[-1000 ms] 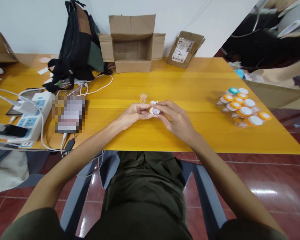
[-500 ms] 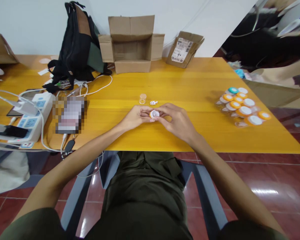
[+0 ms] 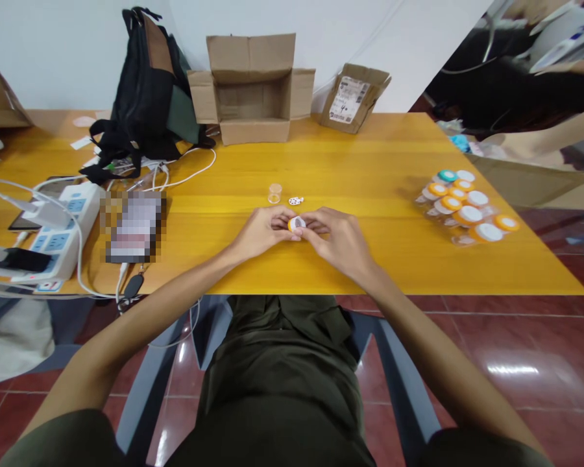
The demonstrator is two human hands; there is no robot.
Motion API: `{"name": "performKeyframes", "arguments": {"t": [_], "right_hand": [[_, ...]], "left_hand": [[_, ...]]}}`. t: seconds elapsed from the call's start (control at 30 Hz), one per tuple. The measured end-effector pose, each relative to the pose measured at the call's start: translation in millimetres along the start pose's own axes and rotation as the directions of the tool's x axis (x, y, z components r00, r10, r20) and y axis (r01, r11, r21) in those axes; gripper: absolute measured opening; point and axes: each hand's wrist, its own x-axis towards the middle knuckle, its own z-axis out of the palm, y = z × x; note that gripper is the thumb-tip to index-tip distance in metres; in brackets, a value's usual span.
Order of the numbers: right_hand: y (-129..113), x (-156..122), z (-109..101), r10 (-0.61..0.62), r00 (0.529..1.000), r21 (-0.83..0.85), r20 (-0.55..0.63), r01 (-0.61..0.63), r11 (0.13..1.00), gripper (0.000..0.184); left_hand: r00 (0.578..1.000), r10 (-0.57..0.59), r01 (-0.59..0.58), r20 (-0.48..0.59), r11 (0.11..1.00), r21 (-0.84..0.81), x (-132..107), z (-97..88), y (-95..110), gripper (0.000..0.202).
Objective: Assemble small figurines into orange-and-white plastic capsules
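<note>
My left hand [image 3: 263, 231] is closed on a small white-and-orange cap [image 3: 296, 224], gripping it from the left with the fingertips. The thumb and fingers of my right hand [image 3: 339, 237] close on the same cap from the right. A greyish patch shows on the cap's white face; what it is I cannot make out. Just beyond my hands stands a small clear container [image 3: 274, 193]. To its right lies a flat white piece with dark spots or holes [image 3: 296, 201].
Several clear bottles with orange, white and green caps [image 3: 467, 204] cluster at the right. An open cardboard box [image 3: 255, 133], a labelled brown package [image 3: 353, 100] and a black backpack [image 3: 146, 97] stand at the back. At left are a phone [image 3: 137, 227], cables and a power strip [image 3: 71, 220].
The cap has turned slightly between my fingers, so more of its orange rim shows at the left. Both hands stay closed on it. The whole view has shifted a little.
</note>
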Motion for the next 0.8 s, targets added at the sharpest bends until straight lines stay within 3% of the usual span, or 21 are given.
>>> {"name": "performKeyframes", "arguments": {"t": [0.13, 0.23, 0.4, 0.53, 0.8], "right_hand": [[0.8, -1.2, 1.6, 0.009, 1.0, 0.043, -0.005, -0.008, 0.999, 0.013], [1.5, -1.4, 4.9, 0.026, 1.0, 0.082, 0.004, -0.026, 0.996, 0.012], [3.8, 1.4, 12.6, 0.094, 0.995, 0.153, 0.045, -0.1, 0.983, 0.008], [6.5, 5.5, 16.7, 0.07, 0.997, 0.1, 0.032, -0.073, 0.992, 0.005], [0.7, 13.3, 20.1, 0.066, 0.996, -0.002, 0.053, -0.066, 0.998, 0.007]], "left_hand": [[0.999, 0.044, -0.042, -0.022, 0.996, 0.08, -3.1, 2.4, -0.9, 0.023], [0.994, 0.094, -0.079, -0.05, 0.966, 0.247, -6.3, 2.7, 1.1, 0.017], [0.979, 0.192, -0.125, -0.067, 0.826, 0.55, -7.9, -0.9, 7.3, 0.014], [0.986, 0.16, -0.097, -0.037, 0.752, 0.652, -6.6, -5.7, 8.9, 0.015], [0.989, 0.147, -0.088, -0.006, 0.62, 0.779, -18.9, -36.7, 10.4, 0.044]]}}
